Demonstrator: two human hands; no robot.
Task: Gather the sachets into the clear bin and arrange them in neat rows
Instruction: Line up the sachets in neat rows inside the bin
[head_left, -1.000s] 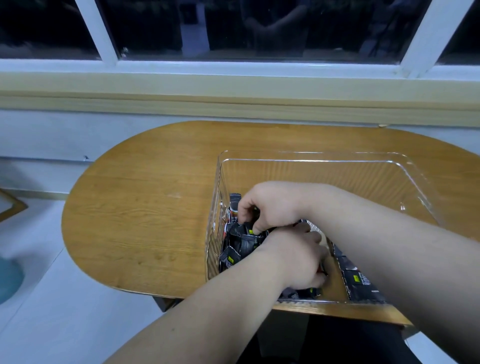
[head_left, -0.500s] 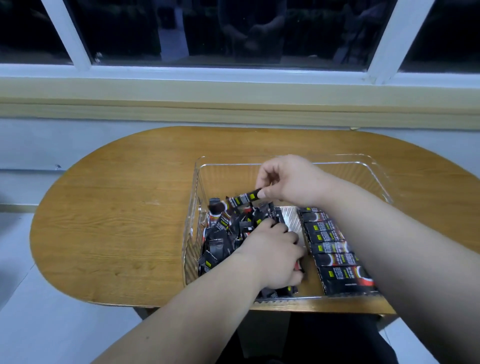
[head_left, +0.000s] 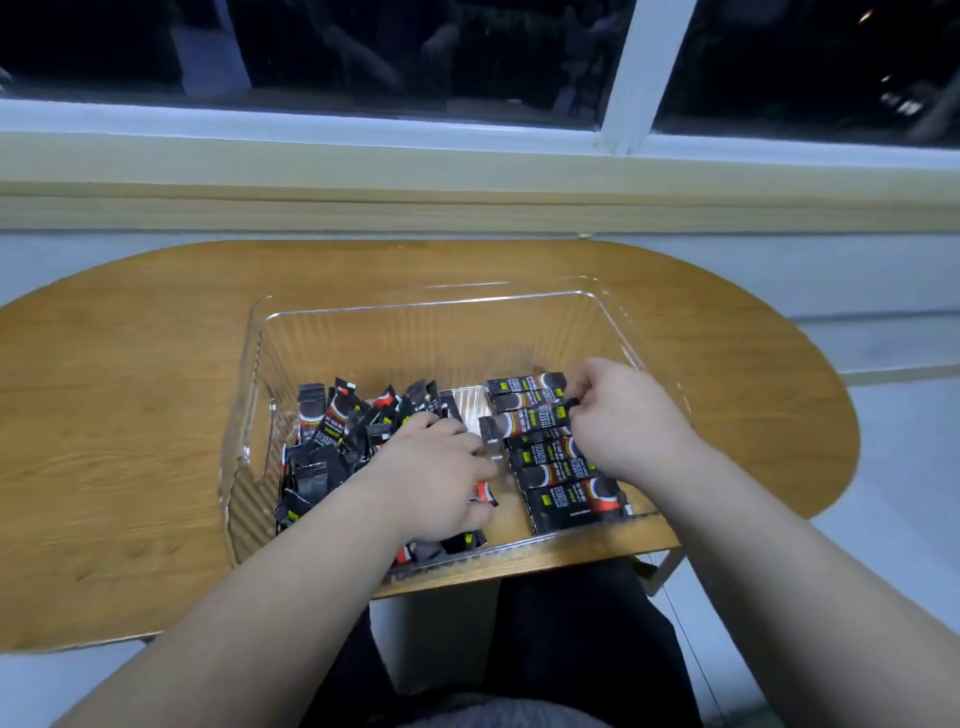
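Sachets (head_left: 332, 441) lay heaped in the clear bin (head_left: 258, 358) on the worktop (head_left: 130, 415), under and left of the left hand (head_left: 436, 478), whose curled fingers gripped some. Between the hands ran a neat row (head_left: 566, 491); the right hand (head_left: 623, 415) pinched a skewed sachet (head_left: 519, 423) by its end.

A wooden table (head_left: 130, 415) with rounded ends stands against a pale wall (head_left: 104, 254), below a long cream windowsill (head_left: 467, 202). Above, a white frame (head_left: 631, 73) divides the dark window panes (head_left: 415, 47). Pale floor (head_left: 909, 519) shows past the table's right end.
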